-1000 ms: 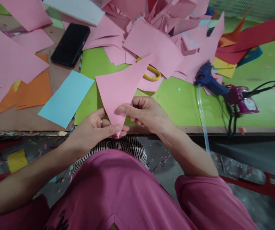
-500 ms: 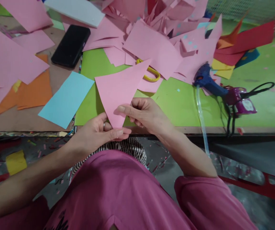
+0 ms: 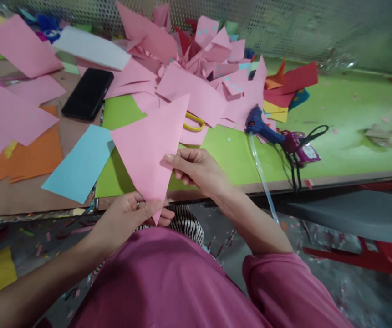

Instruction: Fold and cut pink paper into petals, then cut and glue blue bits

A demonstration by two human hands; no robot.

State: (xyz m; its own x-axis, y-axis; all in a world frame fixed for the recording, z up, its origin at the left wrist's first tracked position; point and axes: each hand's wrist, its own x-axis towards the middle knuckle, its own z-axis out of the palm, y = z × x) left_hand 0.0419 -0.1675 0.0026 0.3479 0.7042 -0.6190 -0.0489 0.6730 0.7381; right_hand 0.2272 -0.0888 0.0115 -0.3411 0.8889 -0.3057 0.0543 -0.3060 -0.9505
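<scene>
A sheet of pink paper (image 3: pixel 151 150), broad at the top and narrowing to a point at the bottom, is held tilted over the front edge of the table. My right hand (image 3: pixel 201 171) pinches its right edge between thumb and fingers. Low on the sheet, my left hand (image 3: pixel 129 218), with a ring on one finger, holds it near the pointed end, thumb in front and fingers behind. Yellow scissor-like handles (image 3: pixel 196 122) show partly behind the sheet. A light blue paper (image 3: pixel 79 164) lies just left of it.
Behind lies a heap of pink paper pieces (image 3: pixel 192 86). A black phone (image 3: pixel 88 94) rests at the left on brown board, near orange paper (image 3: pixel 42 150). To the right are a blue glue gun (image 3: pixel 262 126) with a clear glue stick and a purple object (image 3: pixel 301 148) with black cord.
The pink sheet has turned slightly, and its pointed end now hangs lower across my left fingers. My right hand grips farther up its edge. The camera view has shifted, showing more of the table's back.
</scene>
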